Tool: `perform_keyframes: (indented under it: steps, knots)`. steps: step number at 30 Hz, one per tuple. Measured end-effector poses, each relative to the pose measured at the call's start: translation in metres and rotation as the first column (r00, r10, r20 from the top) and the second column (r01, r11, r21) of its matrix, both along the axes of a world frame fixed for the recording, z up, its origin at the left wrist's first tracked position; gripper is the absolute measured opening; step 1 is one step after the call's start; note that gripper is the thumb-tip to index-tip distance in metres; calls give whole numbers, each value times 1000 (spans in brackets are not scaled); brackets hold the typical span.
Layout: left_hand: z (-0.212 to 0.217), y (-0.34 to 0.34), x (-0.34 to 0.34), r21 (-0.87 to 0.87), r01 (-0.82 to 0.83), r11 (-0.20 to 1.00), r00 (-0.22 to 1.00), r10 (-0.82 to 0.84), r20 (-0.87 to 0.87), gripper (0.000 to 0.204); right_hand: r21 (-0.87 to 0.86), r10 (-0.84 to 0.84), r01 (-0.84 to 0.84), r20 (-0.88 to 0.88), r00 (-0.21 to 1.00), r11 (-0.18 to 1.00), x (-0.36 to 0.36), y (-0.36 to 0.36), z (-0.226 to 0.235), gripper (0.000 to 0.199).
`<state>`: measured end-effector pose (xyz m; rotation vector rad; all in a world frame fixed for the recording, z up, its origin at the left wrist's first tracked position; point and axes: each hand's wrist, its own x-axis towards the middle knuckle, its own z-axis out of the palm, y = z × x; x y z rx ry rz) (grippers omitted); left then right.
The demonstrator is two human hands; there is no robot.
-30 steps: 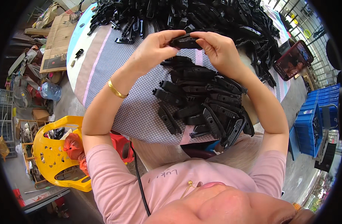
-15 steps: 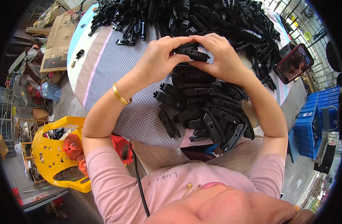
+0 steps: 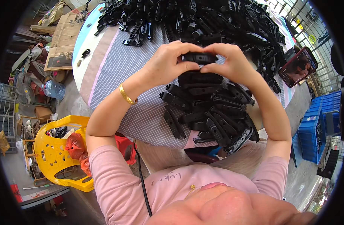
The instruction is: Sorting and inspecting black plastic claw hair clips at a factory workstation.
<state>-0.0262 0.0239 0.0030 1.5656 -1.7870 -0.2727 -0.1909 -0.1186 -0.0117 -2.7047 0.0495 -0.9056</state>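
Over the table, a slightly curved black plastic part is held level between both hands. My left hand grips its left end, thumb in front and fingers behind. My right hand closes on the other end in the same way; the fingertips of both hands meet around it. Just in front of the hands lies a near heap of similar black parts, reaching to the table's front edge. Beyond them spreads a larger pile of black plastic pieces. A dotted cloth covers the table.
At the table's right edge a phone stands tilted. A yellow plastic chair with red bags is at the left, a black cable by my body. Blue crates stand right; cardboard and a water jug lie left.
The held part has turned from slanted to nearly level, and the hands have come down slightly and closed further around it. The whole view has shifted a little.
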Motion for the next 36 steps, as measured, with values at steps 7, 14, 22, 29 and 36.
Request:
perform_keyframes:
  steps: [7,14,22,29,36]
  knots:
    - [-3,-5,15,12,460,888,887,-458,-62,35,159,-361,394,-201,911,905,-12,-36,10,33]
    - [-15,-7,99,-168,-598,784,701,613,365,36,-309,-543,449,-405,735,838,-12,-10,3,27]
    - [-16,-8,120,161,-649,744,744,575,340,49,-322,-496,378,-568,656,868,-17,-11,7,29]
    - [2,-9,87,263,-151,953,837,264,-479,47,391,-170,151,15,985,908,-12,-7,17,38]
    - [-13,-15,32,165,185,969,553,36,-833,43,683,128,-337,338,932,648,-1,11,10,37]
